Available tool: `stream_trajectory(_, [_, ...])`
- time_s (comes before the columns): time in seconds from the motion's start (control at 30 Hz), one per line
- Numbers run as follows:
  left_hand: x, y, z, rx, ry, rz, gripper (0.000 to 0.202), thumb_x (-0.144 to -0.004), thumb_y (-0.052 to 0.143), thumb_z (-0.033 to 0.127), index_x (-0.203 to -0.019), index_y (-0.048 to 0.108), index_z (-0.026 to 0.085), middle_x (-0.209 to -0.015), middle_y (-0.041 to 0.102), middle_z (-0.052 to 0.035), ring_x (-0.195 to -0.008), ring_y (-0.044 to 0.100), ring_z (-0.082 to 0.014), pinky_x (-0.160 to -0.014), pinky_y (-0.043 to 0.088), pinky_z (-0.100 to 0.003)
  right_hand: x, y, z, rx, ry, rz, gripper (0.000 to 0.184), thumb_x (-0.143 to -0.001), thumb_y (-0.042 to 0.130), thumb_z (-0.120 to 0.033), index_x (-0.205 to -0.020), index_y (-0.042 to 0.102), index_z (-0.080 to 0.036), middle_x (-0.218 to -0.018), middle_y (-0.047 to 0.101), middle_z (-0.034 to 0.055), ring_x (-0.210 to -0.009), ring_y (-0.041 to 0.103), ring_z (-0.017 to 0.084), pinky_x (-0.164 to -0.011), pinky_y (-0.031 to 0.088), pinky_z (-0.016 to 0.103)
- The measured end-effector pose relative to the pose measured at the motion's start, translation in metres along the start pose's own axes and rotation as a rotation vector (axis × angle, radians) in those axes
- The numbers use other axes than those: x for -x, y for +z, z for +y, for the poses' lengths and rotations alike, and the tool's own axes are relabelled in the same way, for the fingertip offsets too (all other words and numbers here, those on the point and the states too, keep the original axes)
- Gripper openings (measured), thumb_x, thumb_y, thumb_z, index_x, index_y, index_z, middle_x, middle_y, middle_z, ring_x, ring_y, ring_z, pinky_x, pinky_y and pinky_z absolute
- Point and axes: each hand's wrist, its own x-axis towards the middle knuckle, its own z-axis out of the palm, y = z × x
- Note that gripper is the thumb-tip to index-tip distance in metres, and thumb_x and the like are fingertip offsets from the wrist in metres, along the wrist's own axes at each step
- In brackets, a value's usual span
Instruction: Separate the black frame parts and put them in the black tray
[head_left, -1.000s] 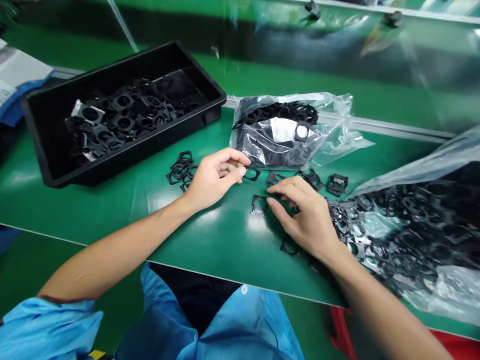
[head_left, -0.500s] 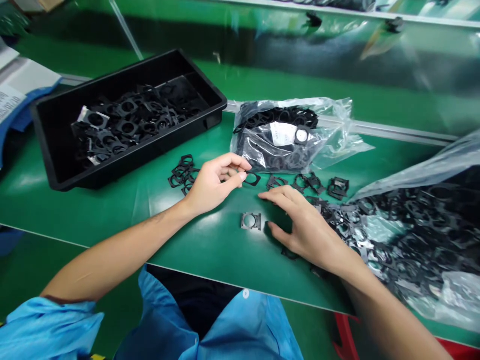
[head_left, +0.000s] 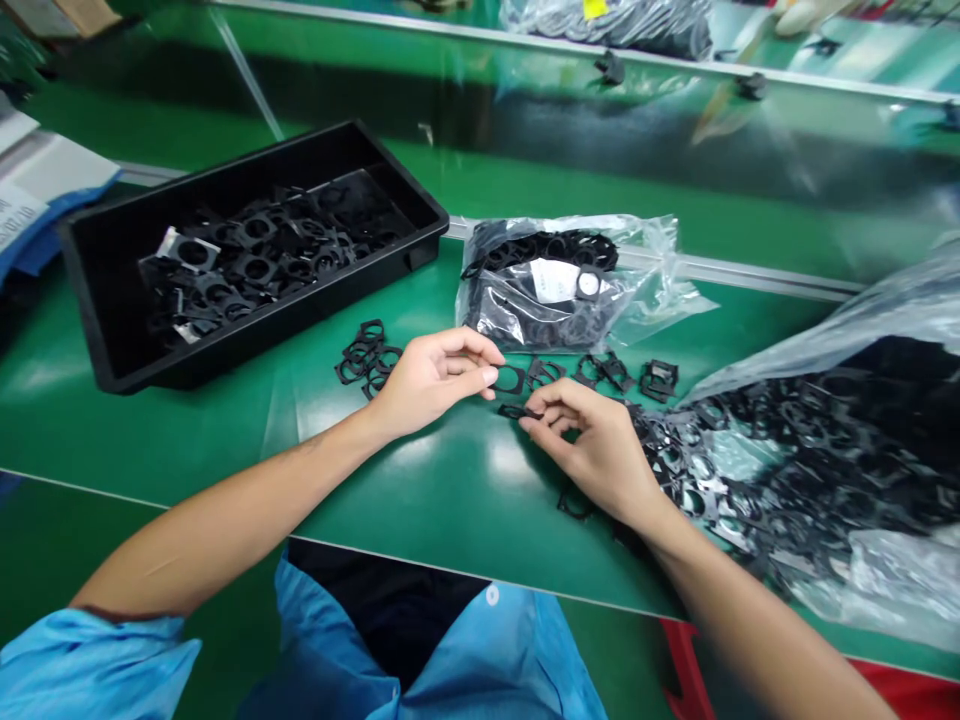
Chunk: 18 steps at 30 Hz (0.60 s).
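My left hand [head_left: 439, 380] pinches a thin black plate with a round hole [head_left: 511, 379] by its left edge, above the green table [head_left: 420, 500]. Close by on the right, my right hand [head_left: 592, 440] is closed on a thicker black frame [head_left: 517, 411], tilted so that its edge faces me. The two parts are near each other, and I cannot tell if they touch. Left of my left hand lies a small cluster of thin black plates [head_left: 365, 357]. Several black frames [head_left: 660, 379] rest in a row beyond my right hand.
A black tray [head_left: 262, 330] holding many black parts stands at the back left. A clear bag of black plates [head_left: 540, 290] lies at the back middle. On the right, a large open plastic bag [head_left: 892, 570] spills black frames. Another loose part [head_left: 574, 503] lies below my right wrist.
My right hand has closed on the black frame that lay on the table and raised it toward the plate in my left hand. My left hand keeps its pinch.
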Motion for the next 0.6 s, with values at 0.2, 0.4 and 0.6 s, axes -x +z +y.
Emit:
stream_trajectory(0.2, [0.0026,0.0039,-0.0026,-0.034,0.050,-0.002,0.024,-0.079,0.082,0.035,-0.086,0.070,0.014,-0.074,0.070,-0.0012,-0.063,0.069,-0.0111,-0.059,0.058,-0.020,-0.0051,-0.0001,-0.0004,-0.419,0.217,0.011,0.042,-0.066,0.089,-0.051,-0.081,0.065,-0.019,-0.072,0.068,0.0006,-0.064,0.070,0.016,-0.064,0.057,0.026])
stream_trajectory(0.4, [0.0045,0.0030,0.0043,-0.103,0.198,0.045,0.019,-0.084,0.078,0.033,-0.087,0.072,0.016,-0.078,0.072,-0.0012,-0.065,0.069,-0.0114,-0.063,0.060,-0.022,-0.0041,0.0013,-0.0003,-0.458,0.246,0.089,0.041,-0.066,0.090,-0.049,-0.078,0.070,-0.017,-0.079,0.070,0.0018,-0.059,0.072,0.014,-0.060,0.059,0.024])
stream_trajectory(0.6, [0.0081,0.0087,-0.0050,-0.255,0.191,0.004,0.007,-0.086,0.074,0.024,-0.088,0.075,0.017,-0.083,0.074,-0.0026,-0.074,0.071,-0.0124,-0.069,0.060,-0.021,-0.0046,-0.0025,-0.0035,-0.579,0.340,-0.003,0.048,-0.055,0.095,-0.050,-0.083,0.073,-0.018,-0.074,0.075,0.0031,-0.071,0.079,0.022,-0.075,0.065,0.033])
